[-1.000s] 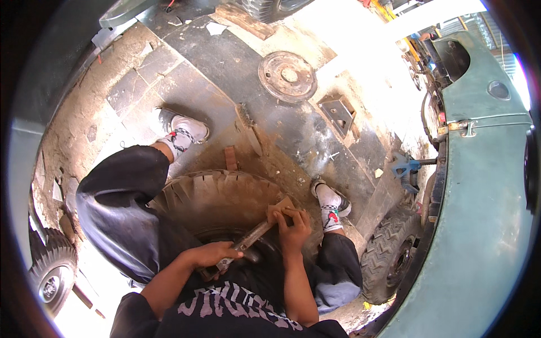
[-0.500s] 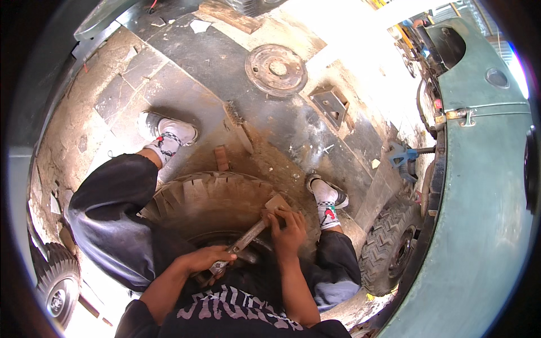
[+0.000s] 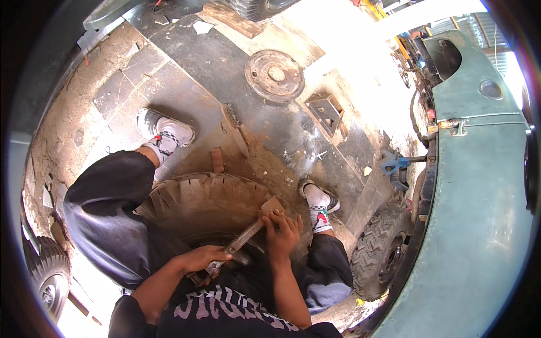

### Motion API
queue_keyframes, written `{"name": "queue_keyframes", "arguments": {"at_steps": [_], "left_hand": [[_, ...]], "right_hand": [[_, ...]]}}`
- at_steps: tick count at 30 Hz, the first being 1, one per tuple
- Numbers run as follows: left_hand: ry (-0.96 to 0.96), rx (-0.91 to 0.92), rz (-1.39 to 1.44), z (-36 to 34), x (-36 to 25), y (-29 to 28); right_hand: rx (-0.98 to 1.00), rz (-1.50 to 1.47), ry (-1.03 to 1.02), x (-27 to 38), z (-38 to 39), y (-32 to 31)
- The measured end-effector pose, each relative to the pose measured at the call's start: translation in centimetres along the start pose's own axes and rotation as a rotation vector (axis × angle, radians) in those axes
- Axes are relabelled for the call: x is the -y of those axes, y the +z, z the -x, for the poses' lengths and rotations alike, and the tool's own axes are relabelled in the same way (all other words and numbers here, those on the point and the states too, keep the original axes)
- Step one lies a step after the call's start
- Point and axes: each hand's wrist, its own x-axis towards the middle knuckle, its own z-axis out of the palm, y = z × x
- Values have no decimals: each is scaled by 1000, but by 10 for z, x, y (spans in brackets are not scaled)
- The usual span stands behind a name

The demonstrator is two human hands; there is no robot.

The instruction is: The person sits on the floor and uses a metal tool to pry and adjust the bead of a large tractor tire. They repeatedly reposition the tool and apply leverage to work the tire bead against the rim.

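My left hand (image 3: pixel 200 259) is closed round the near end of a long metal bar tool (image 3: pixel 242 239), whose jaw-like end shows beside the thumb. The tool slants up to the right, over a large treaded tyre (image 3: pixel 200 197) lying between my legs. Bent fingers of my right hand (image 3: pixel 283 239) pinch a small flat tan piece (image 3: pixel 271 205) at the bar's far end. Whether it is sandpaper or a block, I cannot tell. The tyre's dark wheel centre is partly hidden by my hands and shirt.
A rusty round wheel disc (image 3: pixel 274 75) and a triangular metal bracket (image 3: pixel 326 114) lie ahead on the tiled floor. On the right stands a green vehicle body (image 3: pixel 479 186), with a treaded wheel (image 3: pixel 380 252) and a blue stand (image 3: pixel 395 164) beside it. A brush (image 3: pixel 232 119) lies before the tyre.
The view has shifted slightly, so the surroundings sit a little further left. Both hands keep their holds on the tool and the tan piece; the right fingers have bent slightly.
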Motion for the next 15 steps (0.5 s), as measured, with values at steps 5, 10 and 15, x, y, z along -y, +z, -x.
{"name": "queue_keyframes", "arguments": {"at_steps": [5,10,15], "left_hand": [[85,-18,-20,-8,17,4],[80,-33,-35,-5,10,2],[108,-100,-146,-14,20,4]], "right_hand": [[5,-15,-15,14,-14,18],[5,-83,-10,3,-7,11],[32,-16,19,-8,6,-5]]}}
